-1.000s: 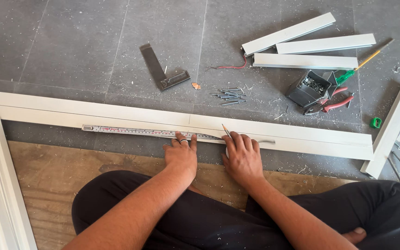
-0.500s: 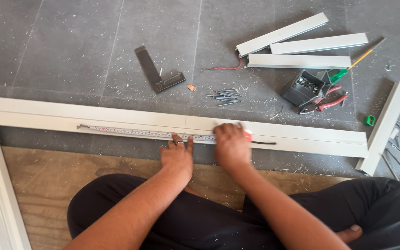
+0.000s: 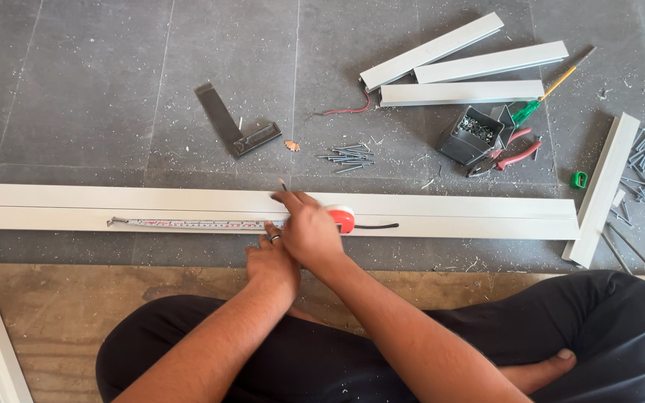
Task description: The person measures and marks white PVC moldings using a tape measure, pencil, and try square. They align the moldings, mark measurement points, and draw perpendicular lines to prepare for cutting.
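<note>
A seated person is measuring a long white aluminium profile (image 3: pixel 449 216) on the floor. A steel tape measure (image 3: pixel 188 222) is lying stretched along it. The left hand (image 3: pixel 272 257) is pressing the tape flat; the right hand (image 3: pixel 309 227) is pinching a pencil (image 3: pixel 283 184) above the tape, marking underway, cutting undone.

floor (image 3: pixel 76 75) | long profile (image 3: pixel 487 216) | square (image 3: pixel 229 127) | screws (image 3: pixel 349 155) | pliers (image 3: pixel 509 155)

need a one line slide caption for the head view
Right hand marks a long white profile beside an extended tape measure, left hand steadying it.
</note>
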